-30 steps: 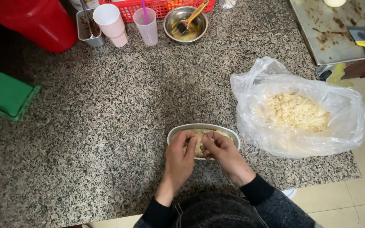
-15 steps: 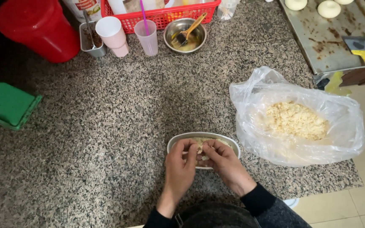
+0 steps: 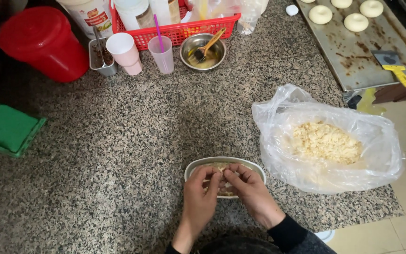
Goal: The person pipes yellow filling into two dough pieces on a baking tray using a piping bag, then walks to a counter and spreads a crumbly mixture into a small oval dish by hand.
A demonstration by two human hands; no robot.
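Observation:
Both hands meet over a small oval metal dish near the front edge of a speckled granite counter. My left hand and my right hand pinch a small pale lump of filling or dough between their fingertips, just above the dish. The dish holds a brownish filling, mostly hidden by the fingers. To the right sits a clear plastic bag holding pale crumbly dough.
At the back stand a red bucket, a red basket of containers, two pink cups, a metal bowl with a brush, and a griddle with round dough pieces and a yellow-handled scraper. A green object lies left.
The view has tilted toward the back of the counter, showing more of the griddle and basket. My hands stay over the dish, fingertips closing in on the small lump.

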